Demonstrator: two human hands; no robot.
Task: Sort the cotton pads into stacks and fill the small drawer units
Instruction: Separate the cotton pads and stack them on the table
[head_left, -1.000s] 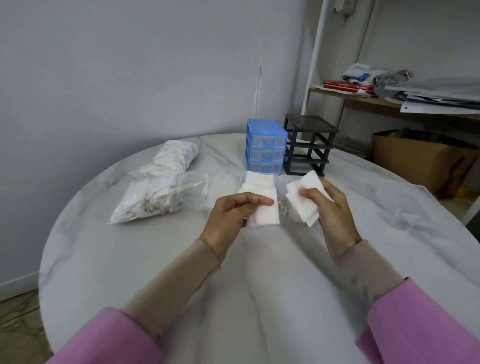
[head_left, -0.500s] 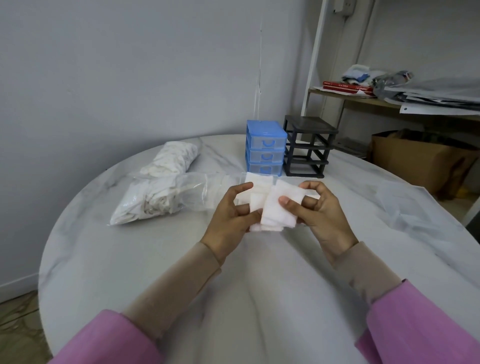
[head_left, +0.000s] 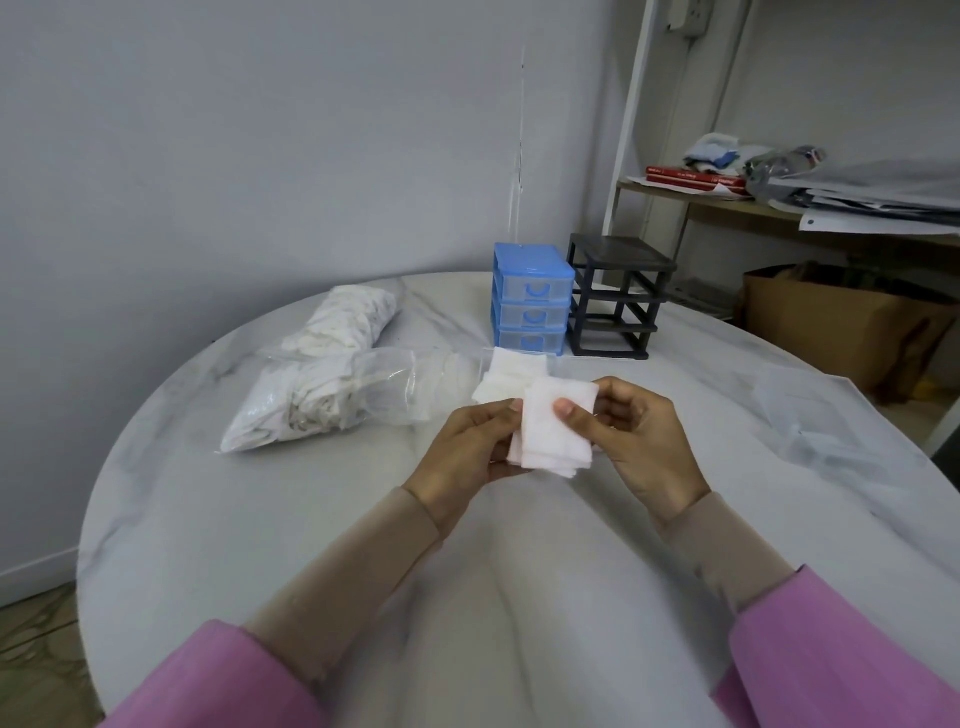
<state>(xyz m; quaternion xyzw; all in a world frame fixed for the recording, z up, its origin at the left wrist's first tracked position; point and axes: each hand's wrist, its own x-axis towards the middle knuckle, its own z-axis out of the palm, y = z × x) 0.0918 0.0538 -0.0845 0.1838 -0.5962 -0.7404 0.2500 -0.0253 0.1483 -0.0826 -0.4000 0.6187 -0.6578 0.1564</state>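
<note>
Pink sleeves (head_left: 218, 680) enter from the bottom corners, cut off by the frame, with beige cuffs underneath running up to the wrists. Both hands hover over the middle of the round marble table (head_left: 260, 545). The left hand (head_left: 467, 452) and the right hand (head_left: 639, 441) share one stack of white cotton pads (head_left: 553, 431): the right thumb presses on the front pad with the fingers curled behind, and the left fingers curl round the stack's left edge, so each grip is clamped on the stack. How many pads it holds cannot be counted; only the ragged lower edges show.

Just behind the hands, a second pile of cotton pads (head_left: 511, 379) lies on the table, its near part hidden by the held stack. Left of it, a clear plastic bag (head_left: 332, 395) of white pads lies toward the table's left edge, and a second white bundle (head_left: 353, 317) rests farther back; their contents are a blur of white. Toward the right edge lies a clear plastic sheet (head_left: 826, 426), hard to make out against the marble.

At the far edge stand the blue drawer unit (head_left: 530, 301), its three drawers closed, and beside it on the right the black drawer frame (head_left: 618, 296), whose bays show no drawers. Beyond the table, a cardboard box (head_left: 841, 327) sits under a cluttered shelf (head_left: 727, 208).
</note>
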